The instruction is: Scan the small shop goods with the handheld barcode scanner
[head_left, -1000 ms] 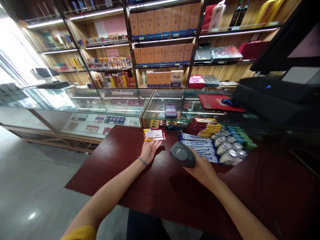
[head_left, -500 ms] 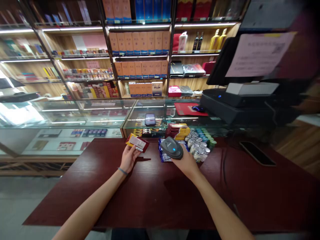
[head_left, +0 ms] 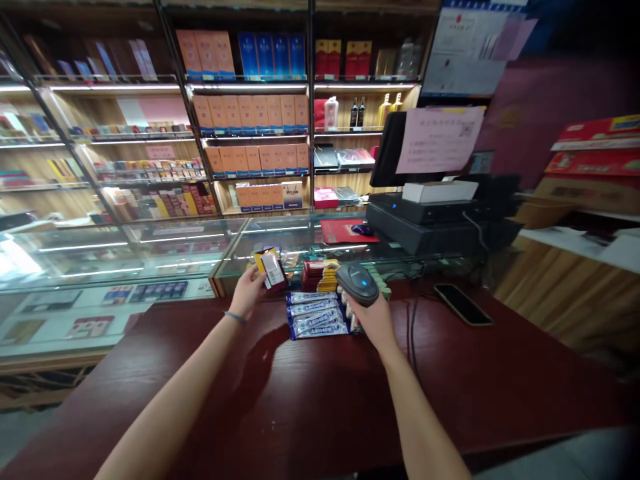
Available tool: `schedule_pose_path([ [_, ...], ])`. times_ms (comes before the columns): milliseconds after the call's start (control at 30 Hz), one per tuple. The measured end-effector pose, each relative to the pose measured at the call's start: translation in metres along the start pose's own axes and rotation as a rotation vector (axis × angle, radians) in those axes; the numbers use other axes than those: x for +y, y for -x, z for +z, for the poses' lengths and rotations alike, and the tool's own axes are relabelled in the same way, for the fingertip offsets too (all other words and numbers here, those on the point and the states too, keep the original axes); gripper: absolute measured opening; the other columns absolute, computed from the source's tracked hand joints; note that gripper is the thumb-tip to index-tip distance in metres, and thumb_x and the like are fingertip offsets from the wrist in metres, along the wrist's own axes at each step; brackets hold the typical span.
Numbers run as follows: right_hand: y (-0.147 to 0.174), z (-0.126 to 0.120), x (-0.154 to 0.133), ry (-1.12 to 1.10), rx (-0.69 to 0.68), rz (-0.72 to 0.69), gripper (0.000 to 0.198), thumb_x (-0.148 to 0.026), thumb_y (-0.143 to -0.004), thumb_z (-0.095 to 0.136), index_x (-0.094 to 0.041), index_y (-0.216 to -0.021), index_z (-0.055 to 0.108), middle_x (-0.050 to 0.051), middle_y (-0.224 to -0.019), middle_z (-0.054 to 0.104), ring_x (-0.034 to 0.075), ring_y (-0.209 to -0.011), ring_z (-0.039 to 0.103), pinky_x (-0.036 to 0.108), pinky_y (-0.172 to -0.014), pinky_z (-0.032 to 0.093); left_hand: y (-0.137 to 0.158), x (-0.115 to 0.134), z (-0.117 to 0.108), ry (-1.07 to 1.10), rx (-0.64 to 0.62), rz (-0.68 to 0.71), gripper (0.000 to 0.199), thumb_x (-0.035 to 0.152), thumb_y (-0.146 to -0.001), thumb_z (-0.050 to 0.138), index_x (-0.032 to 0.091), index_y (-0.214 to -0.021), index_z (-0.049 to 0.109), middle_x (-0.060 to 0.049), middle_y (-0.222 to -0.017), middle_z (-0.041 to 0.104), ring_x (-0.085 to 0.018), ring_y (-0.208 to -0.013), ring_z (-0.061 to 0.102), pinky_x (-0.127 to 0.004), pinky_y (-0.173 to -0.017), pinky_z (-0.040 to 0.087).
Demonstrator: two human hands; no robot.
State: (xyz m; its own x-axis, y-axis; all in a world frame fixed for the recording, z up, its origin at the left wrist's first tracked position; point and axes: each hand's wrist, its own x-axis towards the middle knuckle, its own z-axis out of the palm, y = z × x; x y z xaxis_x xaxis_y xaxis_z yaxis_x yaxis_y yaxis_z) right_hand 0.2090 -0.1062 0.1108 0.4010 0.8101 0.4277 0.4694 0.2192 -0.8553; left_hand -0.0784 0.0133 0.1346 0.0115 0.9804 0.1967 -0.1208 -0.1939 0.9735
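Between the fingers of my left hand [head_left: 249, 291] is a small yellow and dark-red packet [head_left: 271, 269], raised above the table with a white barcode label showing. My right hand [head_left: 373, 320] grips a dark barcode scanner [head_left: 357, 283] that has a blue light on top. Blue and white sachets [head_left: 317, 315] lie in a row on the table between my hands. Behind them a stack of red and yellow packets [head_left: 320, 274] sits near the glass. The scanner and my right hand partly hide a group of small cylindrical packs [head_left: 385, 291].
A dark-red wooden table [head_left: 300, 413] meets a glass display case [head_left: 175, 247]. A phone [head_left: 463, 304] lies to the right, beside a black cable. Behind stand a monitor [head_left: 389, 150] with a paper sheet and a mouse [head_left: 362, 229] on a red mat [head_left: 340, 231].
The view has turned to the right. My left hand has lifted the packet and tilted its label more upright. The scanner has shifted right off the sachets, uncovering them.
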Motion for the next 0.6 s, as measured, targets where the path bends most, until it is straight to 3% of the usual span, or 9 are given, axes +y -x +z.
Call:
schedule_pose_path([
  [133, -0.005, -0.012, 0.001, -0.105, 0.039, 0.084, 0.050, -0.050, -0.079, 0.070, -0.019, -0.117, 0.064, 0.004, -0.071, 0.073, 0.024, -0.056, 0.066, 0.033, -0.052, 0.052, -0.013, 0.012, 0.038, -0.585, 0.074, 0.337, 0.029, 0.027, -0.087, 0.066, 0.020, -0.115, 0.072, -0.009, -0.100, 0.077, -0.028, -0.095, 0.072, -0.036, -0.087, 0.054],
  [300, -0.011, -0.028, 0.005, -0.103, 0.136, 0.125, 0.051, -0.050, -0.077, 0.072, -0.019, -0.117, 0.063, 0.006, -0.076, 0.074, 0.025, -0.058, 0.068, 0.033, -0.053, 0.051, -0.013, 0.014, 0.091, -1.032, -0.165, 0.583, 0.032, 0.020, -0.096, 0.054, 0.025, -0.125, 0.068, -0.011, -0.106, 0.076, -0.027, -0.094, 0.072, -0.034, -0.085, 0.052],
  [433, -0.016, -0.039, 0.010, -0.144, 0.164, 0.168, 0.038, -0.045, -0.078, 0.072, -0.020, -0.105, 0.063, 0.002, -0.065, 0.069, 0.022, -0.046, 0.061, 0.032, -0.049, 0.048, -0.014, 0.006, 0.124, -1.179, -0.315, 0.649, 0.038, 0.011, -0.095, 0.050, 0.024, -0.128, 0.065, -0.013, -0.113, 0.074, -0.027, -0.101, 0.071, -0.034, -0.088, 0.052],
  [600, -0.019, -0.044, 0.013, -0.198, 0.158, 0.173, 0.029, -0.039, -0.080, 0.071, -0.022, -0.100, 0.061, -0.003, -0.056, 0.062, 0.021, -0.044, 0.058, 0.032, -0.048, 0.046, -0.018, -0.005, 0.144, -1.133, -0.386, 0.630, 0.036, 0.009, -0.093, 0.053, 0.023, -0.124, 0.068, -0.015, -0.117, 0.073, -0.032, -0.108, 0.070, -0.042, -0.094, 0.051],
])
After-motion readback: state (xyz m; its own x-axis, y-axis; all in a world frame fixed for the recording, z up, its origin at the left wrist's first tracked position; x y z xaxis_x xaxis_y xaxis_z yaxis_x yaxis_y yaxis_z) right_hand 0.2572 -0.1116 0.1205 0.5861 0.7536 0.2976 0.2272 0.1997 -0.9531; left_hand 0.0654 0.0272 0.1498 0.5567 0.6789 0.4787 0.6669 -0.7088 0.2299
